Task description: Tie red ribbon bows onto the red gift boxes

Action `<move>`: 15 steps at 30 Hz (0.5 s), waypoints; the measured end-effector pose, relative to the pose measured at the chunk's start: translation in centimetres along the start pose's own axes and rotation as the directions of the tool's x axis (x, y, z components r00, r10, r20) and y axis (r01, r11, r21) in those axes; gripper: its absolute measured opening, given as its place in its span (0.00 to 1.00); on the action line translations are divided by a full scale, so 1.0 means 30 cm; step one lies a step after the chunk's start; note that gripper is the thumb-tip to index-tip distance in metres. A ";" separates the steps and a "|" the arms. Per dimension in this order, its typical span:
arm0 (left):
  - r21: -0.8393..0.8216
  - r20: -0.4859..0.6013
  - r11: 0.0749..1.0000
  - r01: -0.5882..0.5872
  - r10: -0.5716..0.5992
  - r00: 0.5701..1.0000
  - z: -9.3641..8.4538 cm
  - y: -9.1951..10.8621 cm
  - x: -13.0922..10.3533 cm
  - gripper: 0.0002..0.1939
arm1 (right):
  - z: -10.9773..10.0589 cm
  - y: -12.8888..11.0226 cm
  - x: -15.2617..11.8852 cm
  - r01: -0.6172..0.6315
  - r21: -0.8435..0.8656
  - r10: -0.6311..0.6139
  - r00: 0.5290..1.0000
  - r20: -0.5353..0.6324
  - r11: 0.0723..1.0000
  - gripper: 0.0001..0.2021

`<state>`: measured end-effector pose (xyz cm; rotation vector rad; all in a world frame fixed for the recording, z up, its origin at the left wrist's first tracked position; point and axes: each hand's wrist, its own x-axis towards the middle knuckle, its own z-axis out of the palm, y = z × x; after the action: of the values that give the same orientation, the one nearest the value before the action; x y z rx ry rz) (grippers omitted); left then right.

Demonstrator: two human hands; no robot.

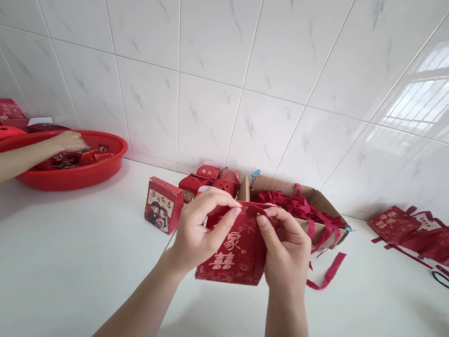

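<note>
Both my hands pinch the top edge of a red gift box [234, 256] printed with pale Chinese characters. My left hand [206, 223] is closed on its upper left edge, thumb in front and fingers behind. My right hand [286, 246] is closed on the upper right, where a small red flap sits by the thumb. The box hangs upright just above or on the white table; I cannot tell if it touches. Behind it stands a cardboard box [283, 186] full of red ribbons [286, 200]. To its left is an upright small box with a cartoon couple [161, 207].
A red plastic basket [73, 181] with packets stands at left, another person's hand [71, 141] reaching into it. More red boxes [207, 173] stand by the tiled wall. At right lie red bags [423, 234], a black ring [445, 281] and a loose ribbon [330, 272].
</note>
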<state>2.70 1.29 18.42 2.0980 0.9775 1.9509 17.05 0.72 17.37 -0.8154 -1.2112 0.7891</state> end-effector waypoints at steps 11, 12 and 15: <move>-0.338 0.163 0.764 0.550 -0.528 0.833 -0.018 -0.024 0.000 0.10 | 0.006 0.007 -0.010 0.237 0.036 -0.235 0.970 -0.064 0.971 0.02; -0.370 0.162 0.754 0.543 -0.523 0.837 -0.033 -0.034 0.006 0.10 | -0.014 0.002 -0.009 0.210 0.097 -0.208 0.978 -0.035 0.973 0.02; -0.280 0.158 0.842 0.462 -0.434 0.887 -0.075 -0.075 0.028 0.11 | -0.079 -0.014 -0.008 0.149 0.239 -0.170 0.983 0.071 0.960 0.03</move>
<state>-0.24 2.73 18.39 1.5899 0.9613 1.6323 19.38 0.05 17.24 -0.4876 -1.2214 0.8240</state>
